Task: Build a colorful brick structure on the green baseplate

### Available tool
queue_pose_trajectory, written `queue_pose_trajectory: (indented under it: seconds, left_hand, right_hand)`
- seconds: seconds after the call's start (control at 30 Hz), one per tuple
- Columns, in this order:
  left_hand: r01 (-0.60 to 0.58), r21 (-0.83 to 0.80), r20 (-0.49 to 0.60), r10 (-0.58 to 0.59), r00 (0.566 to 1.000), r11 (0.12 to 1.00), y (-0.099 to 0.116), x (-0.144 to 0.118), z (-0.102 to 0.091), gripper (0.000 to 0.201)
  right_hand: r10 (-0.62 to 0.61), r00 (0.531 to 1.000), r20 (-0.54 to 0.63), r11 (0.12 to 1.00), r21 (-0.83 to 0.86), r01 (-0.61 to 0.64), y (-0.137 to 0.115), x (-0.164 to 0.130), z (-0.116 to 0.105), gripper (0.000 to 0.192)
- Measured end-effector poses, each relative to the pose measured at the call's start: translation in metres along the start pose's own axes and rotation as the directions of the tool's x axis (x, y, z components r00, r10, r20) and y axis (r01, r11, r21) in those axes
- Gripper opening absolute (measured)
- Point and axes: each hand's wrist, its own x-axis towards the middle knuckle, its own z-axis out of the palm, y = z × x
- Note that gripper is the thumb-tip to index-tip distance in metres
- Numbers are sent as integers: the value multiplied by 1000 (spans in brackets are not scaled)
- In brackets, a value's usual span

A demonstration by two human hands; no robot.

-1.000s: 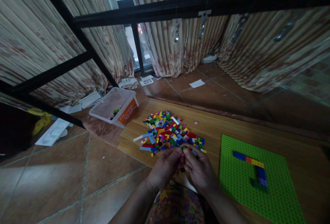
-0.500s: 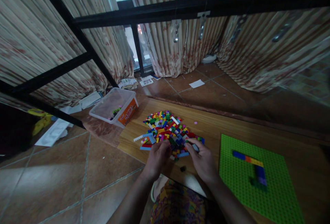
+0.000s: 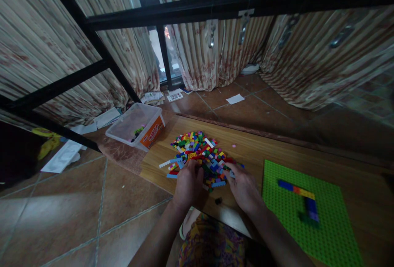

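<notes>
A heap of small, mixed-colour building bricks (image 3: 212, 162) lies on the wooden tabletop. My left hand (image 3: 188, 183) is at the heap's near left side, fingers bent and a little apart, close to a red brick (image 3: 197, 157). Over the right edge of the heap, my right hand (image 3: 244, 187) reaches in with thumb and forefinger apart, touching loose bricks. Its other fingertips are partly hidden. To the right, a green baseplate (image 3: 277, 222) carries a bent row of blue, orange, yellow and purple bricks (image 3: 303, 193).
A clear plastic tub (image 3: 135, 123) with an orange label and a few bricks inside stands at the table's left end. A dark brick (image 3: 218, 201) lies near the front edge. Beyond the table are black metal bars (image 3: 191, 10), curtains and papers on the tiled floor.
My left hand has moved slightly forward into the heap, its fingers reaching farther up. My right hand has shifted slightly right, its fingers lower among the bricks. The baseplate's bricks look unchanged.
</notes>
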Motion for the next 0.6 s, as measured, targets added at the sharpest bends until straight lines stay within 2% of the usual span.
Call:
queue_pose_trajectory:
  seconds: [0.37, 0.6]
  left_hand:
    - [-173, -137, -99, 160, 982, 975, 2, -4, 1, 36]
    - [-256, -234, -94, 240, 966, 938, 0, -6, 3, 33]
  right_hand:
    - [32, 999, -43, 995, 93, -28, -4, -4, -5, 31]
    - [20, 997, -78, 990, 141, -9, -3, -10, -5, 32]
